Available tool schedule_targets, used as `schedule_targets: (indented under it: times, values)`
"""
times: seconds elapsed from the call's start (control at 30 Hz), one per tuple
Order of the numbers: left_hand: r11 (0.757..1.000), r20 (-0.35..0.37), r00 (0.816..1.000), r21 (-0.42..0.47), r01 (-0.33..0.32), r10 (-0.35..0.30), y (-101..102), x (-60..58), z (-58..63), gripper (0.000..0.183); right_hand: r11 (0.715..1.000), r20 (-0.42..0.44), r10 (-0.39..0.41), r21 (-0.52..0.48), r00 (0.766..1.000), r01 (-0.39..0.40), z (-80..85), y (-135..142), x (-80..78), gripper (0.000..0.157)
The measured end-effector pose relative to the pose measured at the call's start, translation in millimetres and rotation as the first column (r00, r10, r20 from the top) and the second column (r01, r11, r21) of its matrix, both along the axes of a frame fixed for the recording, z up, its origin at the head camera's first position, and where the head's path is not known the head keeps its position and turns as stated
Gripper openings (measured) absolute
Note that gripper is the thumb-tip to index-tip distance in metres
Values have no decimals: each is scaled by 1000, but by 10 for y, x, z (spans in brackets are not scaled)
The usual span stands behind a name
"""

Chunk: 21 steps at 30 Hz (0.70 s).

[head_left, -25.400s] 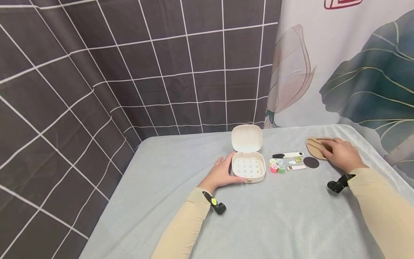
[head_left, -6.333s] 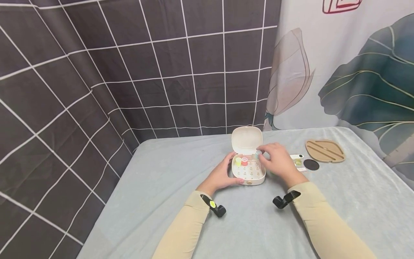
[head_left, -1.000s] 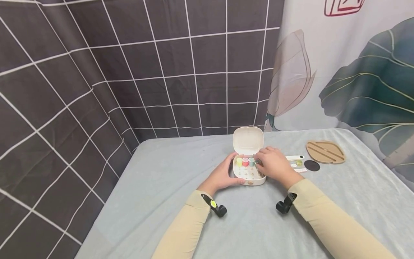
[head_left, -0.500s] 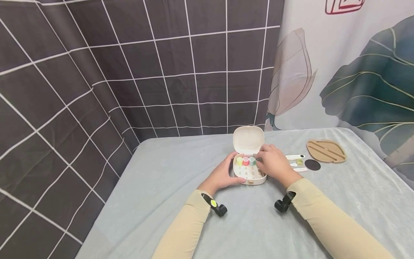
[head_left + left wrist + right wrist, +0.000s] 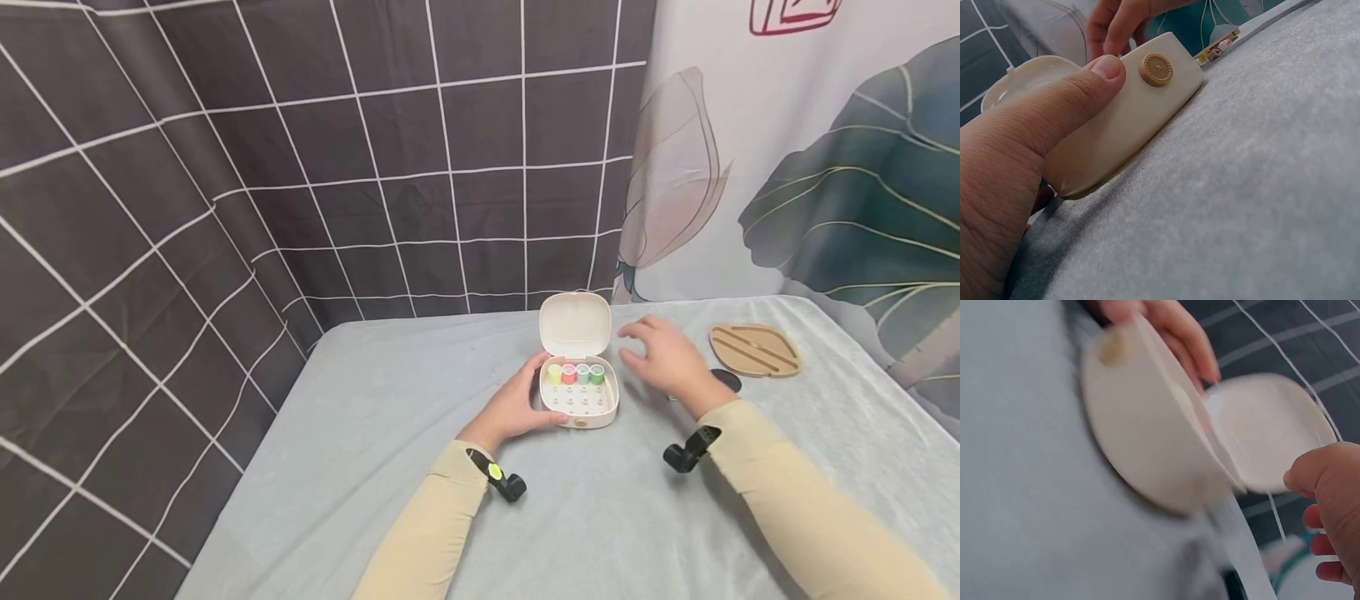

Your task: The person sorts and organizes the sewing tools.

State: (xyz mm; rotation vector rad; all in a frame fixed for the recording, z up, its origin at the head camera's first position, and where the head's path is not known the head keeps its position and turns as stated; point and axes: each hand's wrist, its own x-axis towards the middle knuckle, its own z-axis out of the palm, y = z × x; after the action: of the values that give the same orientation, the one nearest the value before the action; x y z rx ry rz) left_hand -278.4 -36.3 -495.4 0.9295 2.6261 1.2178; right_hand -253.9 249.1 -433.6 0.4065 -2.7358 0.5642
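A cream sewing box [image 5: 602,419] stands on the cloth with its hinged lid [image 5: 576,325] raised. My left hand [image 5: 512,406] grips its left side, the thumb lying along the front wall near a button-shaped catch [image 5: 1156,69]. Inside, at the back of the white pegged base, small thread spools stand in a row: yellow [image 5: 555,375], pink [image 5: 569,374], pale blue [image 5: 582,374] and green [image 5: 597,374]. Further pegs in front are bare. To the right of the box, apart from it, my right hand [image 5: 667,358] is in the air with loosely bent fingers, holding nothing.
A tan grooved board [image 5: 755,350] lies at the far right of the light grey cloth [image 5: 570,517]. A dark disc [image 5: 726,380] is partly covered by the right hand, which also hides several small items. Dark checked fabric [image 5: 360,167] hangs behind.
My right hand has let go of the green spool, which now stands in the row, and has moved right, out of the sewing box. My left hand has stayed in place.
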Motion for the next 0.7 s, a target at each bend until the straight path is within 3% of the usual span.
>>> schedule_targets:
  times: [0.27,0.37,0.5,0.7]
  values:
    - [1000,3,1000,21,9,-9,7,13,-1,109,996,-15,-93,-2,996,93,24,717,-84,39]
    - [1000,-2,1000,26,11,-11,17,11,-18,108,986,39,-164,3,986,164,-18,978,-81,43]
    - [1000,-5,1000,26,1,-1,20,14,-19,109,966,140,-260,34,955,258,-80,1257,-36,49]
    - [1000,-14,1000,11,-7,7,9,16,-20,110,951,214,-309,96,927,295,-199,1555,35,57]
